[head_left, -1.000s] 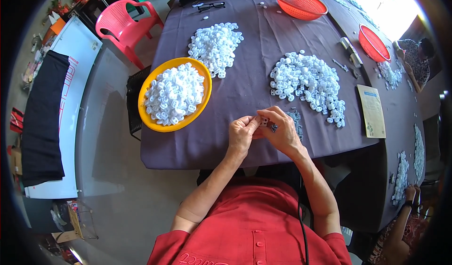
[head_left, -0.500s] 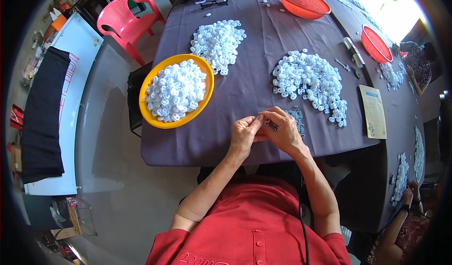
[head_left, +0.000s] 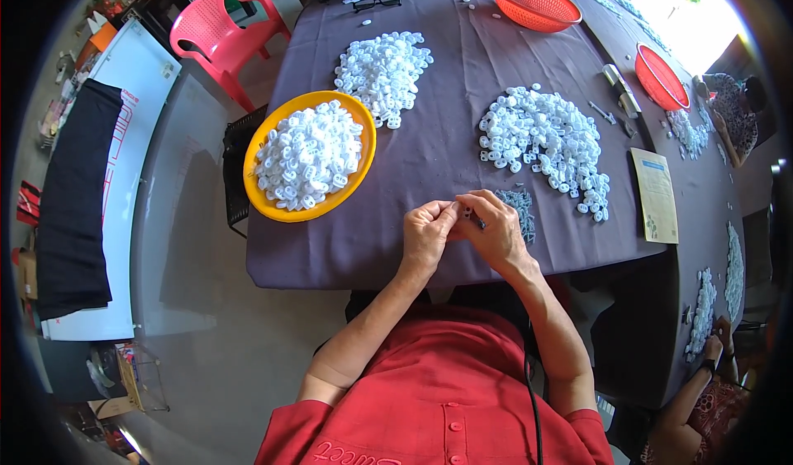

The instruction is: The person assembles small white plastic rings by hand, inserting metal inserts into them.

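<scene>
My left hand (head_left: pixel 427 232) and my right hand (head_left: pixel 496 232) meet over the near edge of the dark-clothed table, fingertips pinched together. A small white plastic piece (head_left: pixel 468 213) shows within my right fingers, with a dark grey bit beside it. What my left thumb and fingertip grip is too small and covered to make out. Just beyond my right hand lies a pile of small grey-blue plastic parts (head_left: pixel 519 211). Farther right spreads a curved heap of white plastic pieces with holes (head_left: pixel 553 139). To the left, a yellow basin (head_left: pixel 368 147) is heaped with similar white pieces.
Another white heap (head_left: pixel 380 73) lies behind the basin. Eyeglasses (head_left: pixel 377 2), an orange-red basket (head_left: pixel 535 4) and a red basket (head_left: pixel 661 78) are farther off. A yellowish envelope (head_left: pixel 655 196) lies right. Co-workers sit along the right side; a pink chair (head_left: pixel 216 35) stands left.
My hands stay in nearly the same place. Their fingers have shifted slightly, and a narrow gap now shows between my left thumb and right fingers.
</scene>
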Demonstrator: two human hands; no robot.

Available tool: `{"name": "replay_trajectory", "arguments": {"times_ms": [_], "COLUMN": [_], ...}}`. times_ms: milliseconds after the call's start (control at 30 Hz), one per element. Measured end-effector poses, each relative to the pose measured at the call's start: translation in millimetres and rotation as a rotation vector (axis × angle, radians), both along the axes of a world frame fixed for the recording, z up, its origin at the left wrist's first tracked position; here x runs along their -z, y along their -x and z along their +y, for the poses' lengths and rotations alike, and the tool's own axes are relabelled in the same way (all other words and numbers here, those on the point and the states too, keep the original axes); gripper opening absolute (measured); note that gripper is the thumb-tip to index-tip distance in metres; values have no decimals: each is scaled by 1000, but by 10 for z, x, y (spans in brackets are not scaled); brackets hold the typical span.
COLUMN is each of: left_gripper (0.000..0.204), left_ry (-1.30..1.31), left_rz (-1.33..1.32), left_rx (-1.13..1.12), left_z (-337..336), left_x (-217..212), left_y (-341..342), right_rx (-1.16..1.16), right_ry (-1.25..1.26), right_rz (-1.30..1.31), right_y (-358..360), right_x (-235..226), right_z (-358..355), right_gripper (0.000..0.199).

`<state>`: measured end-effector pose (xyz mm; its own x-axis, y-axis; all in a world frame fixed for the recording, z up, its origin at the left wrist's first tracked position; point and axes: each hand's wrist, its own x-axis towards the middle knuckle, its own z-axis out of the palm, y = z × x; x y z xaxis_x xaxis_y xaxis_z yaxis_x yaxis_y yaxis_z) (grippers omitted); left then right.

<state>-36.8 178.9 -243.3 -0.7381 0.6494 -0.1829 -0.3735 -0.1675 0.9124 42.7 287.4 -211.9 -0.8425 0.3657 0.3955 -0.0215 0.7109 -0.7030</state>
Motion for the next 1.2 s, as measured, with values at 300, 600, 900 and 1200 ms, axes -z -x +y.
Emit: {"name": "replay_trajectory", "arguments": {"times_ms": [300, 600, 900, 1200], "left_gripper": [17, 16, 16, 17], "left_ry": [-63, -108, -112, -93], "left_rz": [-95, -127, -94, -131], "left_rx": [28, 7, -29, -120], "left_z": [-14, -41, -159, -385], "left_x": [-64, -32, -9, -166], "left_y": [-29, -59, -61, -2], "right_rx": [-36, -73, -194, -218], "right_ry": [-67, -137, -187, -99], "right_rz": [5, 69, 76, 86], "right_y": [-12, -5, 20, 192], "right_x": [-32, -18, -45, -42], "right_z": [30, 32, -8, -201], "right_gripper": [23, 20, 21, 27]}}
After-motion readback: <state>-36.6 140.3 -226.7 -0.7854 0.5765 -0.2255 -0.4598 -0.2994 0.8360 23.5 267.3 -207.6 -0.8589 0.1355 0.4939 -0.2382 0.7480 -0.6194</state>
